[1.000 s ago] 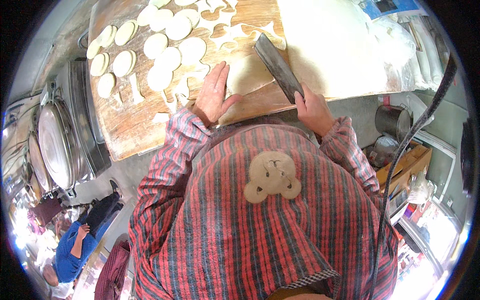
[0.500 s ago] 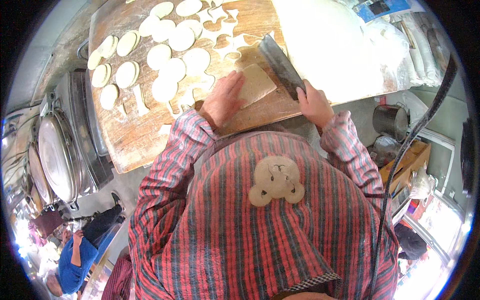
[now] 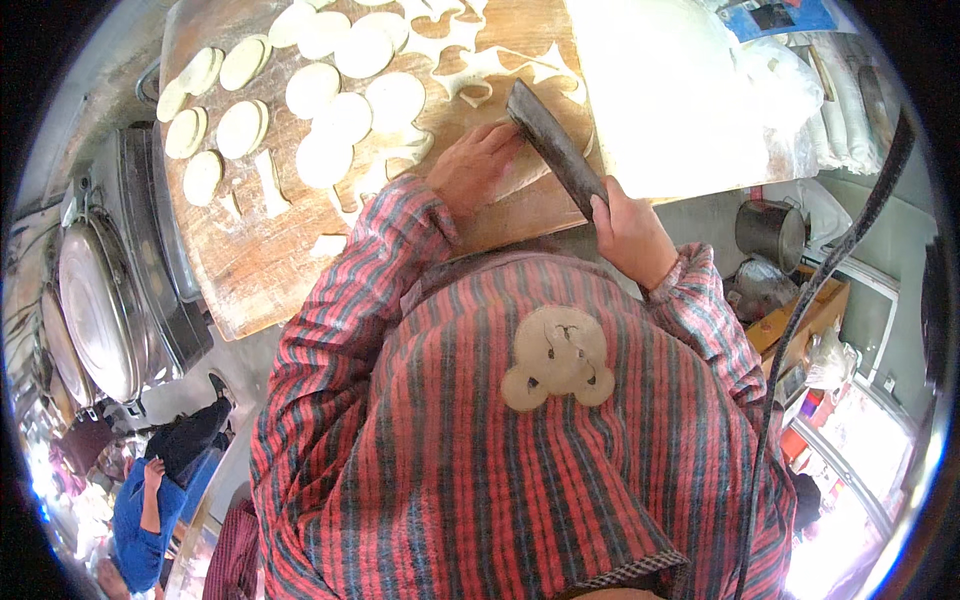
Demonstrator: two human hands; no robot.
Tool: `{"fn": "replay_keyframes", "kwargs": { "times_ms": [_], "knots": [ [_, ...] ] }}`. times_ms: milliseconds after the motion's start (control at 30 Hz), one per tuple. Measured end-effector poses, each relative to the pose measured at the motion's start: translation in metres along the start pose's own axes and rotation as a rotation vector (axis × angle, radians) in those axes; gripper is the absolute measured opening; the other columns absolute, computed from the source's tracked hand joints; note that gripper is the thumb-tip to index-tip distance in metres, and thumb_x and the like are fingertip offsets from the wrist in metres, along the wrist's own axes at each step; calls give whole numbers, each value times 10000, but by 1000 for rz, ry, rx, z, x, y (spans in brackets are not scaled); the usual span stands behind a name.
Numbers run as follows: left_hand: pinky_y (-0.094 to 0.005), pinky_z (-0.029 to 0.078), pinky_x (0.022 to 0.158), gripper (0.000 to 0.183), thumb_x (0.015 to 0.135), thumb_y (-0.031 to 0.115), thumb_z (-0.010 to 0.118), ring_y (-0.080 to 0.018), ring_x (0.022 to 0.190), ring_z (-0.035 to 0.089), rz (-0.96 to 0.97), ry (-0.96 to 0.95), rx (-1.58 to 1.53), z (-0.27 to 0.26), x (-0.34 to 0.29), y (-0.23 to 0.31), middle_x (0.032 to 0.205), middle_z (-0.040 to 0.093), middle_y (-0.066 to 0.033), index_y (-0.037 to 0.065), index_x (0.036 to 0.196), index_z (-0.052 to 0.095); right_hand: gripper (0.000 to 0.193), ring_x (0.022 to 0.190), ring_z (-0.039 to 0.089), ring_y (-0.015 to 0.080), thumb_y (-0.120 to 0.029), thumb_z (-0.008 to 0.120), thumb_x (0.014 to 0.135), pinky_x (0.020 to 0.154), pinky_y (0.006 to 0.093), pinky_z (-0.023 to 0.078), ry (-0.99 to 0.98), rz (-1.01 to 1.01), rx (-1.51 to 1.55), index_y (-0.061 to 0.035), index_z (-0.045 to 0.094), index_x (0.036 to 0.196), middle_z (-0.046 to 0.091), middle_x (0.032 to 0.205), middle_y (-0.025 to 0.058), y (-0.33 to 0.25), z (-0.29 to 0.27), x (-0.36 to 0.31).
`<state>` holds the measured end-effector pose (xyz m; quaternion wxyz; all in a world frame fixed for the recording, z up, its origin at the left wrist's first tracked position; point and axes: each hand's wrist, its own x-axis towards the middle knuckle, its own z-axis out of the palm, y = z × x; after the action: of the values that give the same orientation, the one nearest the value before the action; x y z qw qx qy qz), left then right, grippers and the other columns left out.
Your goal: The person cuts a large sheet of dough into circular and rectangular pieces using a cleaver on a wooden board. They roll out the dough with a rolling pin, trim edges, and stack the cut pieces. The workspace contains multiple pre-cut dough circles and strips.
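My right hand (image 3: 636, 232) is closed round the handle of a broad, dark-bladed cleaver (image 3: 556, 146), its blade slanting up and left over the wooden board (image 3: 265, 268). My left hand (image 3: 474, 170) lies nearly flat beside the blade, slightly blurred, fingers together and stretched towards it. Beneath and beside those fingers is a flat tan slab (image 3: 524, 180), mostly hidden by hand and blade; its material I cannot make out. Beyond the hands lie thin dough scraps (image 3: 470, 75) with curved cut-outs. Several pale dough rounds (image 3: 324, 160) cover the board's left part, some stacked or overlapping.
A brightly lit white surface (image 3: 670, 110) adjoins the board on the right. Metal pans (image 3: 95, 310) hang at the left. A dark pot (image 3: 772, 232) stands low at the right, near a hanging black cable (image 3: 790, 335). A person in blue (image 3: 148, 520) is at the lower left.
My left hand has slid right over the slab, up to the blade. The cleaver has tilted and come closer to those fingers. The view has shifted slightly.
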<state>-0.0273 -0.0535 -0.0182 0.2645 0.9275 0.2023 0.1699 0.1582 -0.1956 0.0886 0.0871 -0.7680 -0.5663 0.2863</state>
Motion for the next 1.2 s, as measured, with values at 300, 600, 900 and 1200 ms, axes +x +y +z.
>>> {"fn": "replay_keyframes", "kwargs": {
  "times_ms": [300,600,900,1200],
  "knots": [
    [-472,312,1103,734,766,327,735,-373,1333,345,-221,62,82,-6,-31,20,1437,353,-176,51,1367,417,293,700,647,413,-198,498,959,631,465,487,175,178,189,46,536,1118,611,737,266,4,-31,-1],
    [-423,472,905,396,784,53,682,-354,1062,574,-212,302,-161,-64,-53,8,1180,574,-175,31,1166,582,339,773,598,501,-189,517,940,630,511,466,126,106,172,72,502,1154,581,757,340,6,-15,-9],
    [-463,372,1067,655,839,375,675,-344,1314,388,-153,95,88,-7,-24,21,1429,391,-171,64,1360,430,276,824,579,509,-171,501,944,668,525,459,156,37,170,42,509,1118,598,844,319,11,-9,2],
    [-410,440,989,357,883,169,597,-303,1207,474,-41,58,-69,4,-7,1,1308,486,-109,37,1212,559,274,710,582,492,-195,480,950,613,548,429,64,-38,130,32,478,1102,586,715,291,8,1,0]
  ]
}}
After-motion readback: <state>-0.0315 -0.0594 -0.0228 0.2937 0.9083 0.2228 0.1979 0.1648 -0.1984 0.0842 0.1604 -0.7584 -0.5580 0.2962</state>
